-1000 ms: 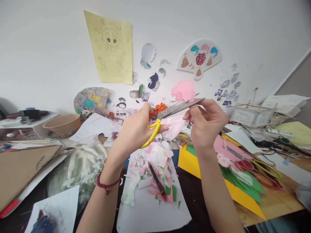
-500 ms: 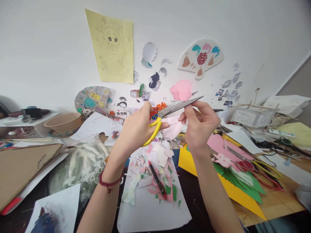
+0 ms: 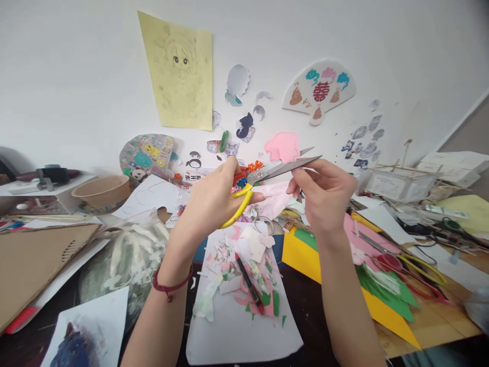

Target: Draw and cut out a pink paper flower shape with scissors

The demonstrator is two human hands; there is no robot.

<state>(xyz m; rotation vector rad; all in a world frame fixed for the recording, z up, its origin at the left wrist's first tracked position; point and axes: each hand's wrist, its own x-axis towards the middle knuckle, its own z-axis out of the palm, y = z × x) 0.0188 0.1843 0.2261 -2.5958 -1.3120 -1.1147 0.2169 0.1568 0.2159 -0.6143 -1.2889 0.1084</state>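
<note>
facing white wall [image 3: 76, 76]: gripping scissors [image 3: 286, 167] in left hand [image 3: 214, 196]; can't tell the grasp of right hand [image 3: 329, 194]; could nick fingertips [image 3: 301, 176], snipping too near.

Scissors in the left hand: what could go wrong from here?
The right hand sits right by the open scissors: closing them might nick it.
The pink cut-out appears close beside them: a stray snip might spoil it.
Paper scraps lie loose below: a dropped piece could get lost there.

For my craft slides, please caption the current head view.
Yellow-handled scissors in the left hand, right hand beside the blades, paper scraps lying below.
</note>
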